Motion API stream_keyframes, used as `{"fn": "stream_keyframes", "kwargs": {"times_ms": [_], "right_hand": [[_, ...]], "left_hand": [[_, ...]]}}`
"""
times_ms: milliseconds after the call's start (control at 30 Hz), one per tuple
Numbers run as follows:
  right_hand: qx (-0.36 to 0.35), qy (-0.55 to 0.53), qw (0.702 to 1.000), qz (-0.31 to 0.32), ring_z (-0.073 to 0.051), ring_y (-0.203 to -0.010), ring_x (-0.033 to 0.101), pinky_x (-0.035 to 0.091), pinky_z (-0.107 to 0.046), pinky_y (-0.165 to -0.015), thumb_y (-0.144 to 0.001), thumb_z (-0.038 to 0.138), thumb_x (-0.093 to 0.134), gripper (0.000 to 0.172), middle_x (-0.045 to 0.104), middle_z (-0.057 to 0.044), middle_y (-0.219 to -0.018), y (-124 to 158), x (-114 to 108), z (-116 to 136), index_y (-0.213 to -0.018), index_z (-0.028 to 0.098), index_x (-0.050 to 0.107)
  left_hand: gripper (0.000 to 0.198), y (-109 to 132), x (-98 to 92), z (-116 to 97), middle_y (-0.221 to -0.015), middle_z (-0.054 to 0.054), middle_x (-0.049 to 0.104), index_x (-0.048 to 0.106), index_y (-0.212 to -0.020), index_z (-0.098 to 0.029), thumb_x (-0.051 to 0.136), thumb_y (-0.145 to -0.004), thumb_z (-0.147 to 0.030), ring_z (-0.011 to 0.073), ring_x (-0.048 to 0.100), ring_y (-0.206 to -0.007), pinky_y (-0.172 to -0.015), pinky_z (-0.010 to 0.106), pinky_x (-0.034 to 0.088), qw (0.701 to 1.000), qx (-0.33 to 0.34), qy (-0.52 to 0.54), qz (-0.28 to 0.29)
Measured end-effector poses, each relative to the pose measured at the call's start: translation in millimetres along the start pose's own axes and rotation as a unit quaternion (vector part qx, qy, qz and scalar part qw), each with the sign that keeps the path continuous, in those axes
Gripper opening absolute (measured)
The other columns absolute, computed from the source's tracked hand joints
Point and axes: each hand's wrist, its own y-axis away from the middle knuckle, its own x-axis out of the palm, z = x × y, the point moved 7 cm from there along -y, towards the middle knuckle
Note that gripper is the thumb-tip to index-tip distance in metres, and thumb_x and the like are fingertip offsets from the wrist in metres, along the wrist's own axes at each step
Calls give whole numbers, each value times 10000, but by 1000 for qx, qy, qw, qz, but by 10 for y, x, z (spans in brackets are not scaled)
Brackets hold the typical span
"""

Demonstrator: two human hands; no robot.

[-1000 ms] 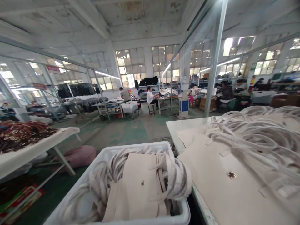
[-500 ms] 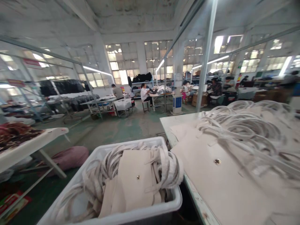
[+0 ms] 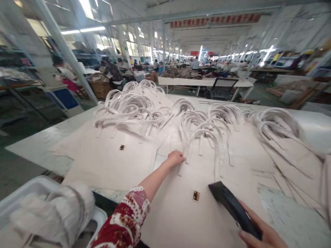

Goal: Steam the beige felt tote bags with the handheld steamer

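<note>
Cream-coloured, the bag panel lies on the table; your right hand grasps a black clipper-shaped tool over it; your left hand curls beside its strap, whether pinching I cannot tell.

Single view: head-worn camera, wide field. Mounting point: close above near side of worktable. Direction: forward and down, across worktable into depth of hall. Left hand just below frame center; right hand cut by bottom edge. Far background: red-lettered banner.
</note>
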Motion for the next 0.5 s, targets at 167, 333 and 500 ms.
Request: {"fn": "stream_keyframes", "kwargs": {"times_ms": [167, 333, 500], "right_hand": [[50, -86, 995, -4, -173, -413, 531, 395, -226, -360, -763, 389, 504, 737, 494, 63, -440, -97, -108, 34, -1381, 251, 128], [32, -113, 993, 8, -162, -444, 567, 428, -234, -367, -768, 318, 521, 654, 516, 49, -587, -312, -188, 165, -1346, 318, 214], [14, -110, 993, -35, -171, -431, 572, 432, -243, -339, -758, 315, 528, 655, 503, 50, -596, -598, -268, 269, -1337, 325, 222]], "left_hand": [[254, -119, 6, 62, -775, 13, 562, 559, -814, -111, 485, -853, -352, 124, 544, -712, -668, 295, 456, 999, 27, 28, 10], [273, -165, 41, 74, -675, -18, 531, 545, -709, -109, 532, -819, -358, 114, 525, -639, -611, 263, 441, 998, 27, 43, 27], [260, -138, 48, 118, -635, -26, 508, 524, -657, -119, 560, -793, -338, 109, 502, -618, -608, 259, 414, 999, -5, 46, 5]]}}
